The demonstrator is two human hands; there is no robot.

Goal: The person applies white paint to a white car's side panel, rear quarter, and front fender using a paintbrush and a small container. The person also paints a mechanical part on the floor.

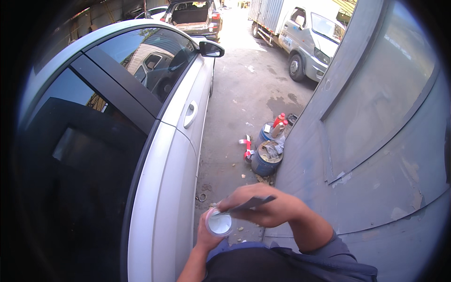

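My left hand (207, 235) is wrapped around a clear plastic cup (229, 230) close to my body. White material (220, 222) lies inside it; whether it is paste or liquid I cannot tell. Over the cup's rim, my right hand (273, 208) grips a thin, flat, dark grey piece (253, 203), blurred and partly covered by the fingers. Its inner end is at the cup's mouth; I cannot tell if it touches the white material. To the left of both hands stands a white car (172, 169) with a door handle (190, 114) and dark windows.
A grey panelled wall (306, 190) rises at my right. Beside it stand blue drums (264, 165) bearing rags and red-capped bottles (279, 120). Red-and-white tape (247, 142) and a small ring (202, 197) lie on the concrete ground (232, 105). A truck (303, 38) and an open-backed car (192, 17) stand farther off.
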